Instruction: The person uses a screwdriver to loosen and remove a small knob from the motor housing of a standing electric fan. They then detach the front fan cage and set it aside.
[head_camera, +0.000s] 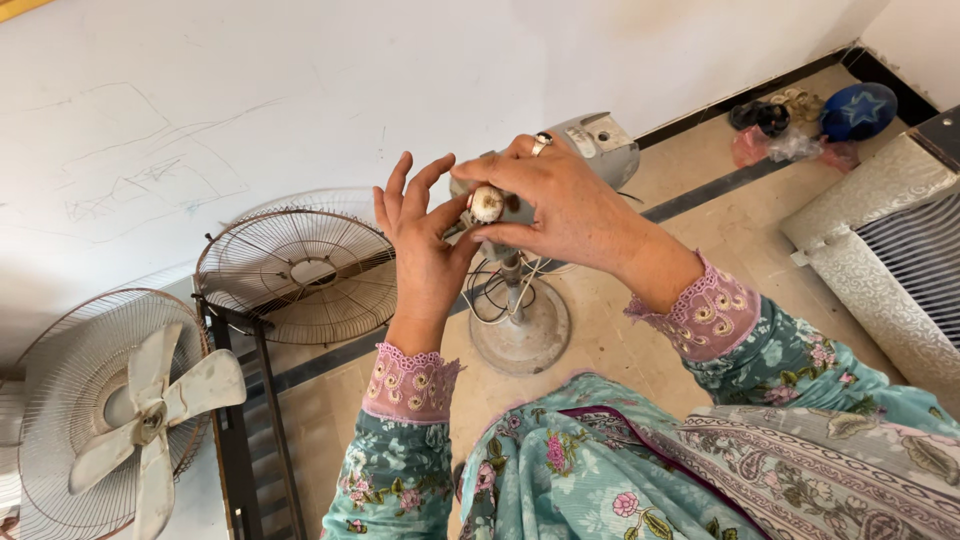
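Observation:
A grey fan motor housing (600, 145) stands on a pole with a round base (520, 330) on the floor. My right hand (560, 205) wraps over the front of the housing, thumb and fingers gripping a small round white knob (487, 204) on its shaft. My left hand (425, 250) is raised beside it, fingers spread, with the thumb touching the shaft area just left of the knob. White wires (490, 290) hang below the motor.
A wire fan guard (295, 262) leans on the white wall. A second guard with white blades (140, 410) stands at the left. A dark metal frame (235, 440) sits between. A patterned sofa (880, 240) is at right; shoes and a blue ball (858, 110) lie beyond.

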